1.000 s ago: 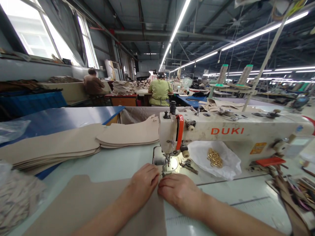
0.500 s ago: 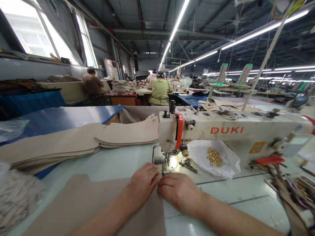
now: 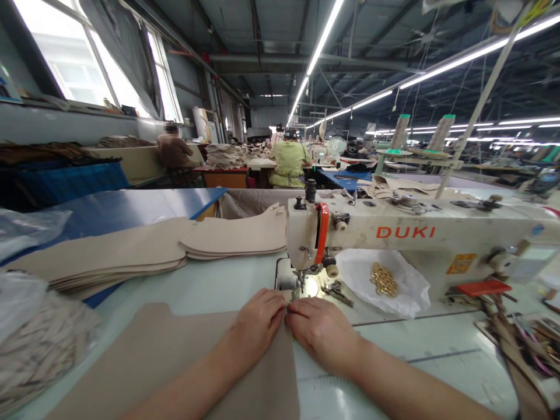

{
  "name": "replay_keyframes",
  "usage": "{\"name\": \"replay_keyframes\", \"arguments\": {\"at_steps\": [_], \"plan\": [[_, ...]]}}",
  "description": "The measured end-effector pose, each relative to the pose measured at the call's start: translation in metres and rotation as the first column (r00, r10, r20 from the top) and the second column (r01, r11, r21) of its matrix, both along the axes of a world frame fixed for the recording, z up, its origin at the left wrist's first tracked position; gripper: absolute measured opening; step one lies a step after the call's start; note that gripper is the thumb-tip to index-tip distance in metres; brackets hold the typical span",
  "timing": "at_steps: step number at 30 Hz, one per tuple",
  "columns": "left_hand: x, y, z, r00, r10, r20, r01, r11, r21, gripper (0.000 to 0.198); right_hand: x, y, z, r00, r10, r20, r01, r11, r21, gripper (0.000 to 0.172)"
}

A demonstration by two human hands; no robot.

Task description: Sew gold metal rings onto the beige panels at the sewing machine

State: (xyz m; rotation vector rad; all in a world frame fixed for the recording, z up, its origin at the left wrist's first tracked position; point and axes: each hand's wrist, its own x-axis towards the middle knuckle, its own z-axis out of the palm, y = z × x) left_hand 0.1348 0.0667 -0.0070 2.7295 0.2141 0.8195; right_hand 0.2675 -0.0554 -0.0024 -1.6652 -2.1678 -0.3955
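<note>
A large beige fabric panel (image 3: 188, 356) lies flat in front of the sewing machine (image 3: 350, 227), its upper right corner near the needle (image 3: 303, 281). My left hand (image 3: 262, 318) rests on that corner with fingers bent and pressed together, gripping the edge. Close beside it, my right hand (image 3: 321, 329) pinches the panel's right edge, its fingers closed and the thumb mostly hidden. Both sets of fingertips are just in front of the presser foot area, almost meeting. What lies between the fingertips is hard to make out.
Stacked beige panels (image 3: 131, 251) lie at the left. Under the machine arm, a white wrapper (image 3: 409, 289) holds gold chain (image 3: 384, 279); small metal tools (image 3: 336, 291) lie beside the needle plate. A plastic-wrapped bundle (image 3: 44, 350) sits far left, straps (image 3: 520, 356) far right.
The view has swung slightly left, so everything sits a little further right. Both hands stay at the panel's corner, with the right fingertips slightly nearer the needle.
</note>
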Motion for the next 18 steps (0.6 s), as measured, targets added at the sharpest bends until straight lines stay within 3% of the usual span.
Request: {"name": "replay_keyframes", "arguments": {"at_steps": [9, 18], "plan": [[0.001, -0.004, 0.003, 0.999, 0.011, -0.036, -0.010, 1.000, 0.008, 0.014, 0.003, 0.004, 0.003, 0.997, 0.010, 0.074, -0.006, 0.999, -0.049, 0.005], [0.030, -0.003, 0.006, 0.997, -0.041, -0.058, 0.043, 0.999, 0.027, 0.016, 0.022, -0.002, 0.012, 0.983, -0.061, 0.172, 0.083, 0.988, -0.127, 0.005]]}}
